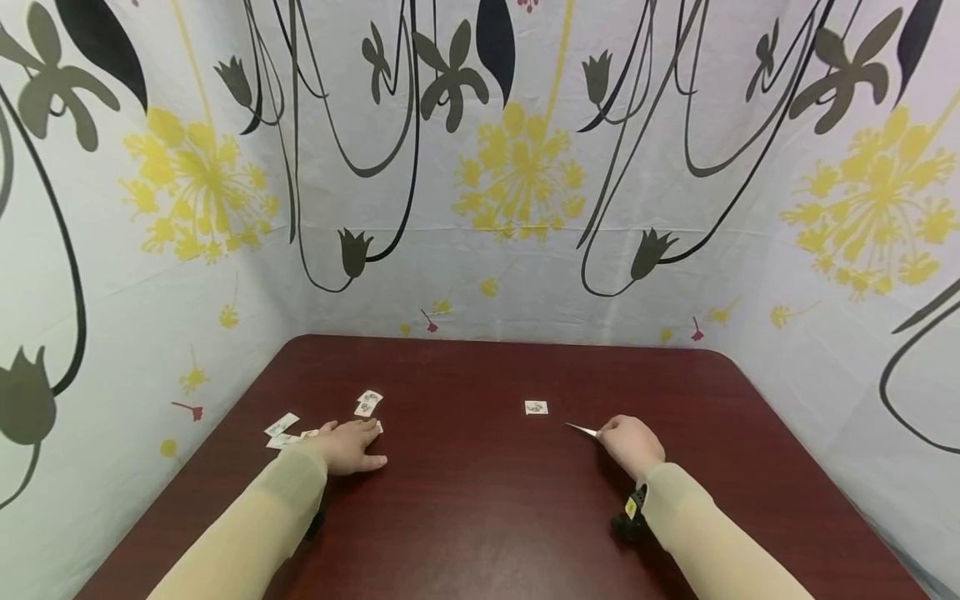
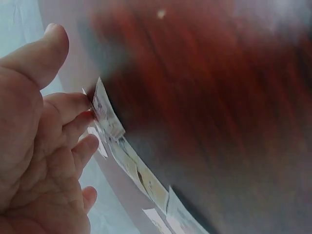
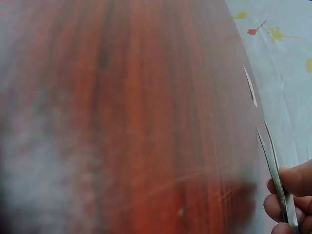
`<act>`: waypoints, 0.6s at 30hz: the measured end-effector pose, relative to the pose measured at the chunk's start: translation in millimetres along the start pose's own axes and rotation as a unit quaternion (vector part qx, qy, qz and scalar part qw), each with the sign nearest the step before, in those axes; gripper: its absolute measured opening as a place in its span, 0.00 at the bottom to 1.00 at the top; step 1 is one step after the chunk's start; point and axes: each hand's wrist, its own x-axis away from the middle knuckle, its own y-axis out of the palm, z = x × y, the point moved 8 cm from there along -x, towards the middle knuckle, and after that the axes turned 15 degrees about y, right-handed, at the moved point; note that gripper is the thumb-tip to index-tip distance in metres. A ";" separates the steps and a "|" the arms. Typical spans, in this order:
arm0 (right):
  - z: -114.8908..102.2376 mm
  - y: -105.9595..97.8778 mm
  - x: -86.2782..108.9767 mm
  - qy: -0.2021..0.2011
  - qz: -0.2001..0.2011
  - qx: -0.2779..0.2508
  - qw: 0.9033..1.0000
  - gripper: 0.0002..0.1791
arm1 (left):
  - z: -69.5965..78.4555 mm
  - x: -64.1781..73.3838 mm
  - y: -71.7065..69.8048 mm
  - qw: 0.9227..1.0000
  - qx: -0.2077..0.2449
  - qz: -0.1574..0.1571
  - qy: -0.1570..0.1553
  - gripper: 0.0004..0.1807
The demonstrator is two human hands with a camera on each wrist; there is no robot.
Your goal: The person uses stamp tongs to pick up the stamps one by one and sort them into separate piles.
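Silver tweezers (image 3: 277,178) in right hand (image 1: 632,446)

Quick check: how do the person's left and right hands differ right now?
The left hand holds no tool, its thumb spread away; the right hand pinches tweezers. The left hand has its fingers at several cards; the right hand is apart from a lone card. Both emerge from pale sleeves above the table.
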 end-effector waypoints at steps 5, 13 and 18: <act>3.4 -2.2 1.9 0.002 0.012 0.000 1.000 0.13 | 13.1 -3.6 1.3 1.000 0.003 -0.001 0.016 0.38; 3.9 1.8 8.7 0.011 0.000 0.000 1.000 0.11 | 38.3 -14.4 6.7 0.999 -0.018 -0.012 0.043 0.40; -0.8 3.8 15.7 0.002 0.005 0.002 1.000 0.10 | 59.6 -20.3 8.7 0.997 -0.035 -0.012 0.068 0.39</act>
